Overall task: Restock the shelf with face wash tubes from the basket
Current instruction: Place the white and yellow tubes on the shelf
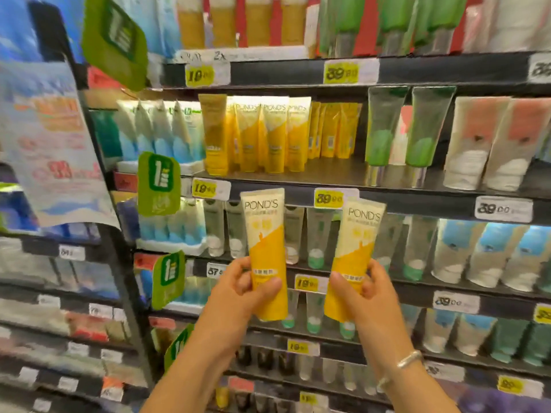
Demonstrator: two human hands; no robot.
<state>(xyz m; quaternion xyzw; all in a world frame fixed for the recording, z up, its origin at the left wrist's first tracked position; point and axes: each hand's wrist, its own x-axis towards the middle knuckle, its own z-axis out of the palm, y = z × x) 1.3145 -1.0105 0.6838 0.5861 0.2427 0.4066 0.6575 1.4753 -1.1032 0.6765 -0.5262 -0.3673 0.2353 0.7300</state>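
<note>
left hand (243, 289): gripping a yellow-and-white POND'S tube, the left tube (266, 251), around its lower half, thumb across the front, fingers curled behind. Tube stands pretty much upright, crimped end up.
right hand (365, 289): same deal with the right tube (356, 254), pinched low down between thumb and curled fingers, tilted a bit to the right. There's a silver bracelet (410, 359) on that wrist.
where the tubes are: both held up in front of the shelving, apart from each other, just under the shelf (328, 174) that already has a row of matching POND'S tubes (268, 135) standing on it. Open shelf space to the right of that row, before the green tubes (399, 132).
price tags: yellow 19 tag (205, 188) and 39 tag (329, 198) on the shelf edge; smaller print is unreadable.
hard to see: caps of both held tubes are partly hidden by the hands. Left side of the view is badly smeared, can't read the hanging poster (50, 138). No basket in view.
</note>
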